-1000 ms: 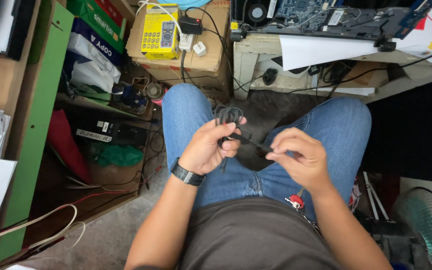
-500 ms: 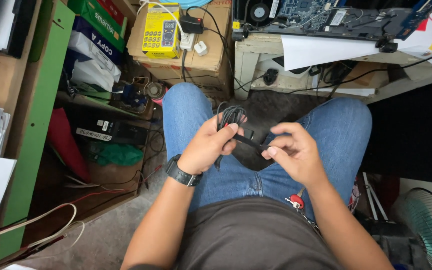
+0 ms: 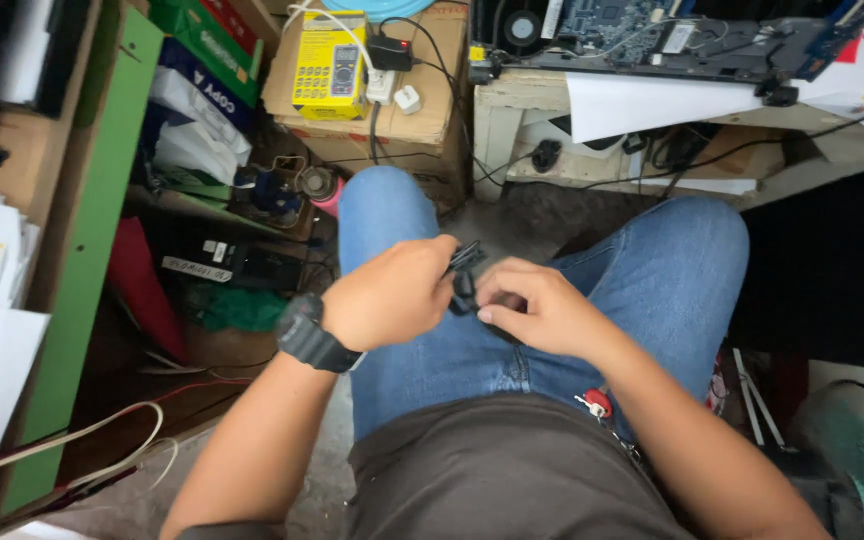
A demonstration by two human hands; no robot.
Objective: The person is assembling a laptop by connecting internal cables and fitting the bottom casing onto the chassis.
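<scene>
I sit in blue jeans and hold a black cable [image 3: 464,270] over my lap. My left hand [image 3: 387,295], with a black watch on its wrist, is closed around the bundled cable, whose loops stick out past the fingers. My right hand [image 3: 537,310] touches the left and pinches the cable's free part between thumb and fingers. Most of the cable is hidden inside the two hands.
A cardboard box [image 3: 422,100] with a yellow multimeter [image 3: 329,52] and a white power adapter stands ahead. A white table [image 3: 592,95] carries circuit boards and paper. A green shelf edge [image 3: 72,260] and paper reams lie left; a fan [image 3: 862,450] sits at right.
My hands have come together: the stretch of cable once taut between them is now gathered into my left hand, and my right hand has moved left against it.
</scene>
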